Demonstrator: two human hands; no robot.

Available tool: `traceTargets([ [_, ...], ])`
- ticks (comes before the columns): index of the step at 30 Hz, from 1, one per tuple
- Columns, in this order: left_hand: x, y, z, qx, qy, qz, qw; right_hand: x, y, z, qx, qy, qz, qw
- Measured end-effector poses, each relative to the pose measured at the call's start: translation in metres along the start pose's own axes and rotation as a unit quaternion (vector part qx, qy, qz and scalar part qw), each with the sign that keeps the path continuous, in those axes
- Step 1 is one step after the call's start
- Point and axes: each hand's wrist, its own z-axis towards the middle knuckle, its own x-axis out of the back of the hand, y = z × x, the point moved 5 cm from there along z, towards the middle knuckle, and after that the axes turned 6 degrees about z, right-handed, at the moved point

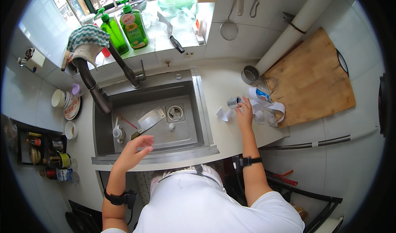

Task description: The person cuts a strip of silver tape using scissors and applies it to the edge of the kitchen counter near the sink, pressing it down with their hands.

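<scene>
My right hand (245,114) is over the counter right of the sink, thumb and fingers at the right end of a roll of silver tape (232,102). Whether the roll rests on the counter I cannot tell. Curled white paper backing strips (280,109) lie beyond my fingers, and a smaller curled piece (224,114) lies left of that hand. My left hand (136,151) is over the sink's front edge, fingers apart and holding nothing. Near its fingertips, a cleaver (152,119) lies in the steel sink (185,134). Silver tape (173,155) lines the sink's front rim.
A wooden cutting board (315,78) leans at the right, near a small metal cup (250,74). The dark faucet (92,87) reaches over the sink's left side. Green pump bottles (133,27) stand on the sill. Stacked bowls (60,98) sit at the left.
</scene>
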Motion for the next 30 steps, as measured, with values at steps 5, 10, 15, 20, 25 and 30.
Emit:
traceTargets([
  [5, -0.006, 0.055, 0.029, -0.182, 0.101, 0.067, 0.976, -0.011, -0.101, -0.019, -0.049, -0.156, 0.416, 0.895],
  [10, -0.025, 0.11, 0.043, -0.323, 0.128, 0.063, 0.935, -0.024, -0.175, -0.049, 0.03, -0.298, 0.44, 0.846],
  [15, -0.03, 0.084, 0.052, -0.27, 0.111, -0.002, 0.956, -0.034, -0.186, -0.061, 0.05, -0.33, 0.287, 0.898],
  [20, -0.024, 0.059, 0.051, -0.112, 0.044, -0.277, 0.953, -0.036, -0.186, -0.072, 0.124, -0.304, 0.307, 0.893],
  [25, 0.008, 0.057, 0.036, -0.049, 0.099, -0.226, 0.968, -0.053, -0.17, -0.095, -0.181, -0.471, 0.558, 0.659],
  [30, 0.031, 0.04, 0.017, -0.046, 0.176, -0.213, 0.96, -0.05, -0.191, -0.088, -0.057, -0.46, 0.486, 0.741],
])
